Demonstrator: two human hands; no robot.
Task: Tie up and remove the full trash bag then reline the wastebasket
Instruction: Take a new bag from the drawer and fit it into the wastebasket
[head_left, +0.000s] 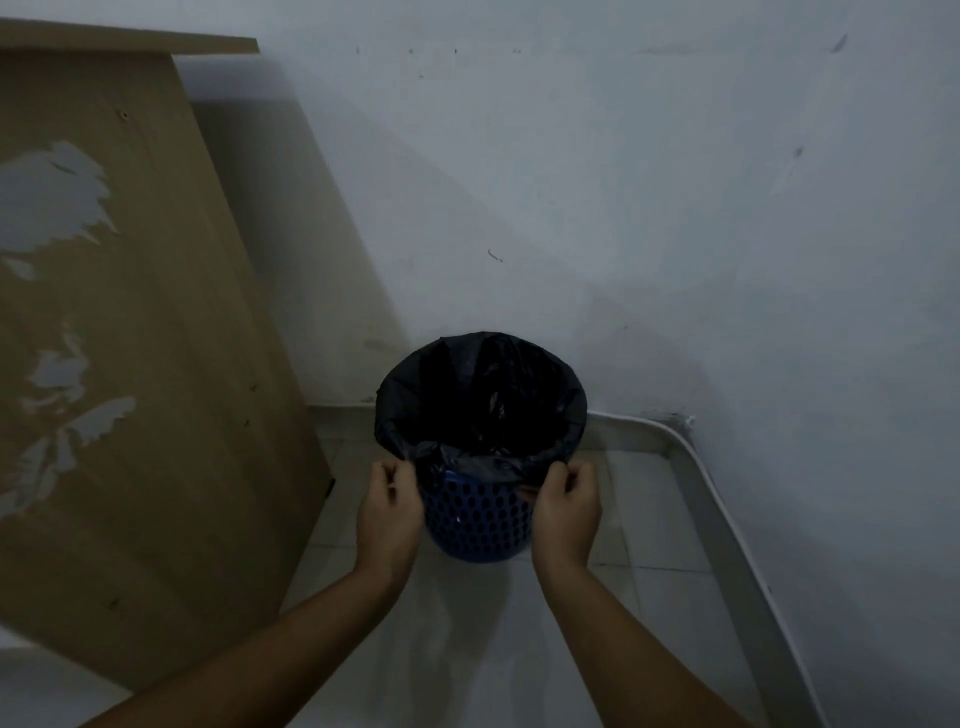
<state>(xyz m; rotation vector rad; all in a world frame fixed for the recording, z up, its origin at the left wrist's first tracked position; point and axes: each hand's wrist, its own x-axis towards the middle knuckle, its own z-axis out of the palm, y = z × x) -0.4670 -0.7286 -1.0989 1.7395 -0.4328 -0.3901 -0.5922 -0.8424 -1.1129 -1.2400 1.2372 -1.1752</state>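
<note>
A blue perforated wastebasket (475, 519) stands on the tiled floor against the wall. A black trash bag (480, 400) lines it, its edge folded over the rim at the back and sides and bunched at the front. My left hand (390, 506) pinches the bag's edge at the near left of the rim. At the near right of the rim my right hand (567, 512) pinches the bag's edge too. The inside of the bag is dark; its contents cannot be made out.
A tall wooden cabinet side (130, 338) stands close on the left. The white wall (623, 208) is right behind the basket. A white cable trunking (727, 509) runs along the floor edge at the right. Pale floor tiles (467, 649) lie in front.
</note>
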